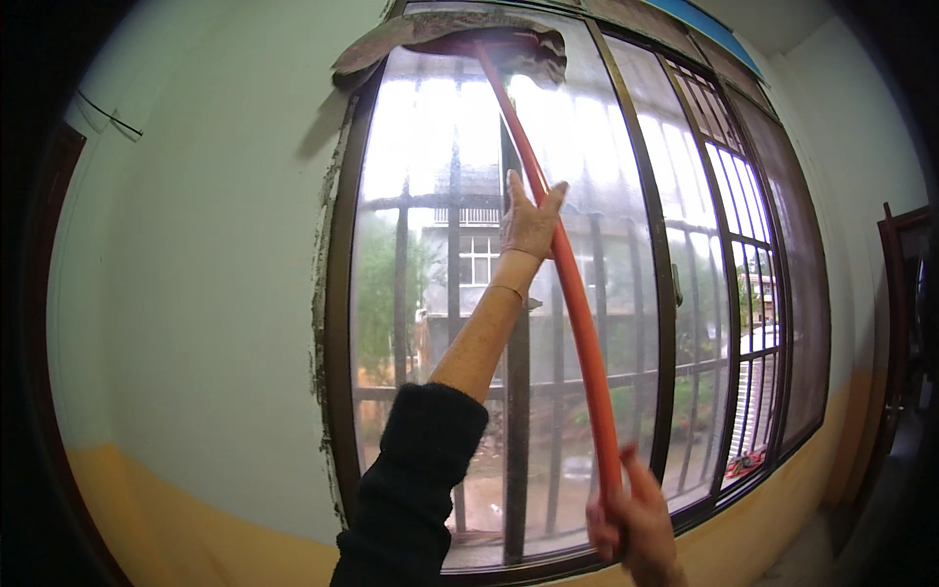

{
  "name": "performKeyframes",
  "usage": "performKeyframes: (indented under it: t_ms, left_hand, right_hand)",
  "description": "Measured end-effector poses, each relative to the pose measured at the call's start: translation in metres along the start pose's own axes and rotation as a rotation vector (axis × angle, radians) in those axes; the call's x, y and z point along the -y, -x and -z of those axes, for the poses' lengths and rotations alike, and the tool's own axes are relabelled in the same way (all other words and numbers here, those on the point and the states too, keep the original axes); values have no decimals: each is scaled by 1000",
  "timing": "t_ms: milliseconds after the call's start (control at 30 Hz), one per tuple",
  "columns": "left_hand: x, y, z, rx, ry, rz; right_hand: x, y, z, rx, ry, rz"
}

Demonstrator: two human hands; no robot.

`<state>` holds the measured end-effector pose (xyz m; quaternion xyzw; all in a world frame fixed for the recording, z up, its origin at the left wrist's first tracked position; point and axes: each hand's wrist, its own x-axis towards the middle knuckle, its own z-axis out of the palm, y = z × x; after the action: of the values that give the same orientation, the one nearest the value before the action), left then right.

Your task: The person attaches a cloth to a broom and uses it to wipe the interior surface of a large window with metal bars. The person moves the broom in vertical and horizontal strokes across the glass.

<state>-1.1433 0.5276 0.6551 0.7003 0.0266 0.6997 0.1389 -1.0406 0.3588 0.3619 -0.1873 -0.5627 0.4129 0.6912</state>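
Note:
A long orange-red pole slants up across a sliding window. Its upper end meets a flat reddish head with a grey-brown cloth over it, raised against the top of the left glass panel. My left hand supports the pole around its middle, which runs between the spread thumb and fingers. Lower down, my right hand grips the pole near its bottom end and looks blurred. The cloth's left end reaches past the window frame over the wall.
Metal security bars stand outside the glass. A window latch sits on the middle upright. White wall with a yellow lower band lies left, where a short black cable sticks out. A dark door stands far right.

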Motion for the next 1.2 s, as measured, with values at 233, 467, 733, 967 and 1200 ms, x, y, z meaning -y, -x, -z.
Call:
performKeyframes:
  t_ms: [233, 467, 733, 967, 1200]
  left_hand:
    - [11, 9, 21, 215, -145, 53]
    - [19, 0, 46, 199, -75, 75]
    - [53, 66, 41, 351, 264, 233]
    - [54, 202, 59, 495, 408, 438]
    - [24, 154, 78, 405, 330, 274]
  right_hand:
    - [58, -164, -42, -62, 295, 265]
    - [61, -180, -56, -31, 462, 339]
    - [-121, -7, 11, -308, 326, -50]
    - [-219, 152, 2, -398, 336, -175]
    - [-117, -1, -2, -408, 295, -69]
